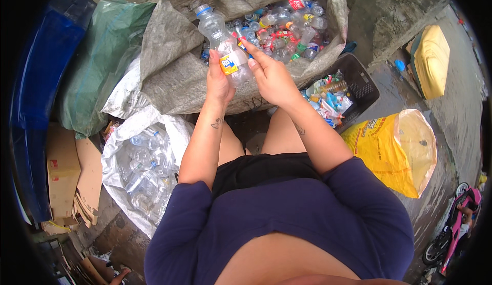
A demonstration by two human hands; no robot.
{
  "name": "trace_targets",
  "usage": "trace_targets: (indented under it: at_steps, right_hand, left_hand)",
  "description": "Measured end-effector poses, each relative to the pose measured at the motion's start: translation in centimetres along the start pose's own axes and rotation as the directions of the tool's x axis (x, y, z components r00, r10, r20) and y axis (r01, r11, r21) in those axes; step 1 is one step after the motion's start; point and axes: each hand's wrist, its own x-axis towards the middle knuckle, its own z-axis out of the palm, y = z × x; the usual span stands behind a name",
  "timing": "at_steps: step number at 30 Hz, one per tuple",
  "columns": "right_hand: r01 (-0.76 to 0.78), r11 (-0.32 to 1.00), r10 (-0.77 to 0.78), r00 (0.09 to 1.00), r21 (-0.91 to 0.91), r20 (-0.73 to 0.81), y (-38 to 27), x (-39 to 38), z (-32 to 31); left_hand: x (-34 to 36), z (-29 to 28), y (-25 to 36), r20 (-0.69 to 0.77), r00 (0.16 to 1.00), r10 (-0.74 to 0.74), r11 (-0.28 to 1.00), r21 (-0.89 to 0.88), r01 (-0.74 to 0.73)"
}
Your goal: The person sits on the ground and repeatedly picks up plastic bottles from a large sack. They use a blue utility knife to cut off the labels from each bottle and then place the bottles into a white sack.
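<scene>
Above the near edge of a big grey woven sack (171, 75), a clear plastic bottle (212, 28) leans with its neck up and to the left. It has a blue ring at the neck and a yellow and white label (229, 65). My left hand (219, 82) is wrapped round its lower part. Against the bottle's right side, my right hand (274, 77) has its index finger stretched along a slim red, yellow and blue thing (242, 44), closed on it near the label. What kind of thing this is, I cannot make out.
Used bottles (282, 29) fill the grey sack. A white sack (115, 154) of clear bottles stands at left, beside cardboard (62, 157) and a green sack (100, 59). Rightward are a black crate (366, 82) with wrappers, a yellow sack (379, 149) and a pink toy bike (457, 223).
</scene>
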Motion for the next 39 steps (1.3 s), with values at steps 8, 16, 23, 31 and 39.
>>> trace_targets:
  at_steps: [8, 16, 23, 31, 39]
  right_hand:
    - [-0.343, 0.807, 0.261, 0.937, 0.480, 0.231, 1.7, -0.2, -1.3]
    - [-0.685, 0.457, 0.508, 0.724, 0.567, 0.466, 5.1, -0.8, -0.4]
    - [-0.038, 0.666, 0.268, 0.944, 0.745, -0.191, 4.8, -1.8, 1.7]
    - [-0.163, 0.482, 0.488, 0.866, 0.861, -0.109, 0.7, 1.0, 2.8]
    - [-0.022, 0.597, 0.445, 0.841, 0.802, -0.308, 2.6, 1.2, 4.4]
  left_hand:
    - [1.7, -2.9, 2.3, -0.058, 0.979, -0.195, 0.976, -0.107, 0.188]
    - [2.0, -1.9, 2.4, -0.132, 0.970, -0.204, 0.967, -0.183, 0.178]
    - [2.7, -0.7, 1.6, -0.373, 0.917, -0.142, 0.977, -0.204, 0.068]
    - [1.3, 1.3, -0.1, -0.253, 0.945, 0.207, 0.974, -0.042, -0.224]
    - [0.6, 1.7, -0.4, -0.284, 0.952, 0.113, 0.982, -0.117, -0.151]
